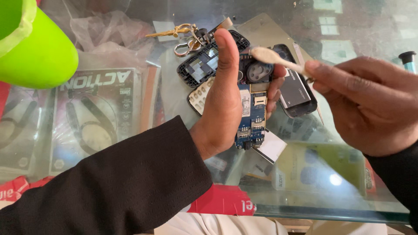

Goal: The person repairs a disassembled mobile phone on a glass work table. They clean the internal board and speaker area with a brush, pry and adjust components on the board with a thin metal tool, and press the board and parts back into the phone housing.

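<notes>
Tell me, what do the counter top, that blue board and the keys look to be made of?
Counter top: clear glossy glass, goods showing beneath.
Blue board in the left hand: likely lacquered circuit board with metal slots.
Keys: shiny brass-coloured metal.

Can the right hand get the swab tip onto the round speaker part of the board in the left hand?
Probably yes. The right hand holds the swab with its tip already at the speaker; the left hand grips the board by its edges, leaving that face open.
</notes>
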Demonstrator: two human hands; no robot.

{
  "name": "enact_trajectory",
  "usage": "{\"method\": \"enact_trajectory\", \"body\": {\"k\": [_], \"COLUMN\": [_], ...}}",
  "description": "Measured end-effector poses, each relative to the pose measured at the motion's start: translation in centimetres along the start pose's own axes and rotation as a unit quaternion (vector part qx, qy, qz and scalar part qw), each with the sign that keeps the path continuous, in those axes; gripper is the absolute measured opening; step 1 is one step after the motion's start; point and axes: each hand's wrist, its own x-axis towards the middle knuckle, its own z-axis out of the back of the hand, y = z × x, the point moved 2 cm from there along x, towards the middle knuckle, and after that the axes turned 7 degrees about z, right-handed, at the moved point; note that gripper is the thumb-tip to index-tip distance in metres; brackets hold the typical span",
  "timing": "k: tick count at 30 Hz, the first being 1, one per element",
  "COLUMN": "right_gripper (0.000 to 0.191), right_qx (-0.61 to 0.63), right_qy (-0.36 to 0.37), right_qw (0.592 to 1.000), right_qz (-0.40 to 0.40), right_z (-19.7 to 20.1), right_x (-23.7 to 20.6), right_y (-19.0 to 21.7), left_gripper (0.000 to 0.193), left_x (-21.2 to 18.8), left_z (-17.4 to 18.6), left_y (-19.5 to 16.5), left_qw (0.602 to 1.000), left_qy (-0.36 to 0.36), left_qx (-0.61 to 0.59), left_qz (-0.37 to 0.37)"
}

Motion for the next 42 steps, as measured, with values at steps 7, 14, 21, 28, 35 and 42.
{"method": "enact_trajectory", "body": {"k": [7, 14, 21, 28, 35, 42], "right_gripper": [0.027, 0.020, 0.017, 0.015, 0.017, 0.019], "right_qx": [0.017, 0.007, 0.101, 0.134, 0.058, 0.080], "right_qy": [0.008, -0.063, -0.095, -0.081, -0.015, -0.017], "right_qw": [0.999, 0.996, 0.956, 0.963, 0.995, 0.996], "right_qz": [0.038, -0.060, -0.257, -0.219, -0.079, 0.041], "right_z": [-0.6, -1.2, -1.8, -1.1, -0.3, -0.7], "right_x": [-0.7, -4.4, -7.7, -6.7, -1.8, -1.0], "right_y": [-1.3, -4.2, -5.6, -4.6, -2.7, -3.3], "left_gripper": [0.092, 0.089, 0.093, 0.091, 0.089, 0.085], "left_x": [0.0, -0.3, 0.0, 0.1, 0.4, 0.5], "left_z": [0.0, -0.2, 0.3, 0.3, 0.4, 0.2], "left_y": [-0.1, -0.3, -0.3, 0.0, 0.4, 0.4], "left_qw": [1.000, 0.998, 0.997, 0.996, 0.996, 0.998], "left_qy": [-0.003, 0.018, 0.010, 0.015, 0.020, 0.039], "left_qx": [0.011, 0.054, 0.072, 0.074, 0.079, 0.043], "left_qz": [-0.015, -0.039, -0.036, -0.039, -0.043, -0.040]}}
